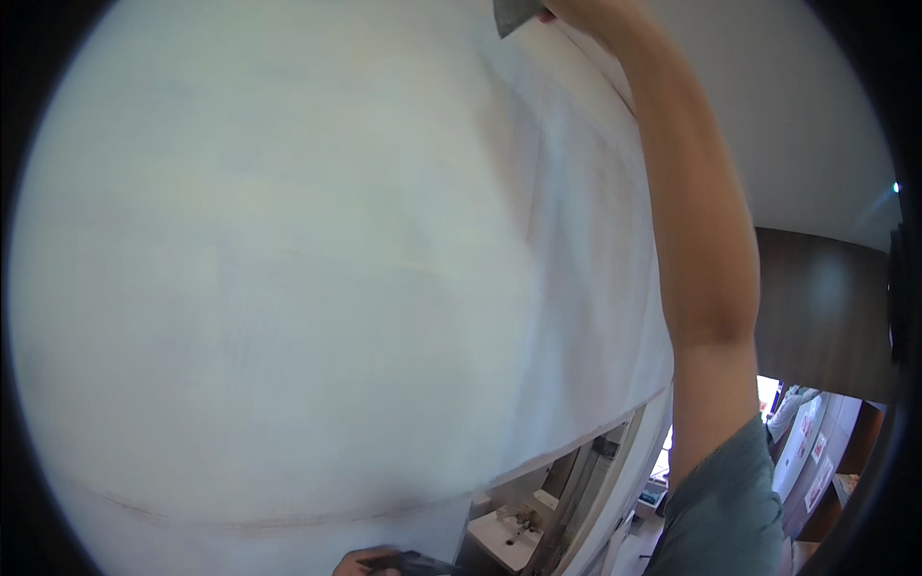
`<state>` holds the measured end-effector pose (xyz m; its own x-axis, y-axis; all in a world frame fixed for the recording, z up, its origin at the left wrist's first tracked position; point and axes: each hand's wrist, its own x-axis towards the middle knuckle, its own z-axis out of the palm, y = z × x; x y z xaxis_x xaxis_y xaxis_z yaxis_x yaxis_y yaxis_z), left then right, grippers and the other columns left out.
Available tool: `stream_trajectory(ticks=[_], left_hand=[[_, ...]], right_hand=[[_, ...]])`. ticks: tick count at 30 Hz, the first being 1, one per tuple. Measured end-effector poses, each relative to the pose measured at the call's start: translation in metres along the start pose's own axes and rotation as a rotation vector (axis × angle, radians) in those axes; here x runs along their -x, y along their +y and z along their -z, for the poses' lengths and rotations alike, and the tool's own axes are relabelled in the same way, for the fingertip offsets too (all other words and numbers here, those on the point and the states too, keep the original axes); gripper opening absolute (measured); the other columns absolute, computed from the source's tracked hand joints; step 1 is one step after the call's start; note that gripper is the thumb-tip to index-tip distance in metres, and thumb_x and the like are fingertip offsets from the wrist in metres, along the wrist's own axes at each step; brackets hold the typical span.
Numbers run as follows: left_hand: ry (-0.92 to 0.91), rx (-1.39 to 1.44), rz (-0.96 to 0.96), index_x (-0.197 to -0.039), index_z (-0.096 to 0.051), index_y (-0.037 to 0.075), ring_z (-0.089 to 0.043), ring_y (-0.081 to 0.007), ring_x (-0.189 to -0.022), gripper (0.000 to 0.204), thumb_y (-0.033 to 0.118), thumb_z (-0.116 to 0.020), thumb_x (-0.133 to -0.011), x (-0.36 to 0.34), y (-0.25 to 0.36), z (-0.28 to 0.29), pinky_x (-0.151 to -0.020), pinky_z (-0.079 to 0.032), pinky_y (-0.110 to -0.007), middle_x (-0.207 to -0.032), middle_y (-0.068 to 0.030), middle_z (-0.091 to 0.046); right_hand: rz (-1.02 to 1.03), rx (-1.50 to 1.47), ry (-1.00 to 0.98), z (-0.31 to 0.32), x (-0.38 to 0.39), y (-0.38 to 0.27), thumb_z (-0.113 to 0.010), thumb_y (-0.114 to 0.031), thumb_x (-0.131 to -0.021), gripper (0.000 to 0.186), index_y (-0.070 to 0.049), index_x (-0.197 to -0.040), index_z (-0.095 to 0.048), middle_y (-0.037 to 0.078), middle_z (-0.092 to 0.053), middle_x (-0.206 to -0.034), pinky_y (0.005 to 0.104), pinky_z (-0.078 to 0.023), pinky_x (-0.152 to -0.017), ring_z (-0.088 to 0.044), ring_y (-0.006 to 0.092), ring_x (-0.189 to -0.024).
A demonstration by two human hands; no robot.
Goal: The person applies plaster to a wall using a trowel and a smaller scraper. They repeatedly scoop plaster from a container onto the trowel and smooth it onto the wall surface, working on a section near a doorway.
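Note:
My right arm reaches high along the wall, and my right hand is partly cut off by the top edge of the view. It grips a putty knife with a flat grey blade, close to the upper wall; whether the blade touches is hard to tell. The pale wall has smeared, uneven whitish patches, with pinkish streaks toward its right side. At the bottom edge, my left hand is closed around a dark, flat tool, mostly out of view, whose exact kind I cannot make out.
Below the wall's lower edge, an opening shows a white washbasin with a tap. A dark wood panel hangs on the right under the pale ceiling. Beyond my sleeve, a white fridge-like door and shelves appear.

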<state>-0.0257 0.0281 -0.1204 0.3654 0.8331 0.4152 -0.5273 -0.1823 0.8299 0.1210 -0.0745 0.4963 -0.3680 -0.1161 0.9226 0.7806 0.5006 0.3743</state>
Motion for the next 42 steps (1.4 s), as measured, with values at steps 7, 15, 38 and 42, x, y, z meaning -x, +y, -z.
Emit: stream_trajectory(ticks=[7, 15, 38, 42], left_hand=[[0.134, 0.294, -0.336, -0.148, -0.042, 0.003, -0.071, -0.0268, -0.104, 0.056, 0.011, -0.064, -0.098, -0.006, 0.056, -0.077, -0.067, -0.066, -0.041, -0.127, -0.0143, -0.063], [0.052, 0.665, -0.097, -0.149, -0.037, 0.006, -0.069, -0.0245, -0.11, 0.05, 0.014, -0.056, -0.103, -0.049, 0.072, -0.151, -0.072, -0.069, -0.039, -0.128, -0.0133, -0.062], [-0.076, -1.111, -0.842, -0.133, -0.064, 0.011, -0.056, -0.0377, -0.133, 0.058, -0.016, -0.064, -0.081, -0.099, 0.008, -0.105, -0.108, -0.049, -0.043, -0.14, -0.0223, -0.06], [0.161, -0.722, -0.368, -0.14, -0.053, -0.005, -0.063, -0.0254, -0.12, 0.049, 0.009, -0.066, -0.095, -0.074, 0.008, -0.08, -0.108, -0.045, -0.037, -0.133, -0.0152, -0.064]], right_hand=[[-0.517, -0.728, 0.265, -0.031, 0.306, -0.017, -0.072, -0.003, -0.089, 0.029, 0.007, -0.116, -0.064, 0.011, -0.069, -0.099, 0.0296, -0.054, -0.083, -0.066, 0.0147, -0.088], [-0.256, -0.56, 0.335, -0.028, 0.494, -0.042, -0.071, -0.001, -0.085, 0.05, 0.001, -0.133, -0.055, 0.02, -0.069, -0.104, 0.0384, -0.057, -0.078, -0.07, 0.0297, -0.09], [-1.601, -1.546, -0.416, 0.042, 0.473, 0.015, -0.064, -0.009, -0.092, 0.042, -0.007, -0.132, -0.052, 0.007, -0.066, -0.108, 0.0355, -0.052, -0.058, -0.065, 0.0193, -0.089], [-1.052, -1.063, -0.287, 0.023, 0.369, 0.106, -0.066, -0.017, -0.091, 0.03, -0.006, -0.117, -0.055, 0.007, -0.063, -0.097, 0.0335, -0.051, -0.058, -0.062, 0.0181, -0.083]])
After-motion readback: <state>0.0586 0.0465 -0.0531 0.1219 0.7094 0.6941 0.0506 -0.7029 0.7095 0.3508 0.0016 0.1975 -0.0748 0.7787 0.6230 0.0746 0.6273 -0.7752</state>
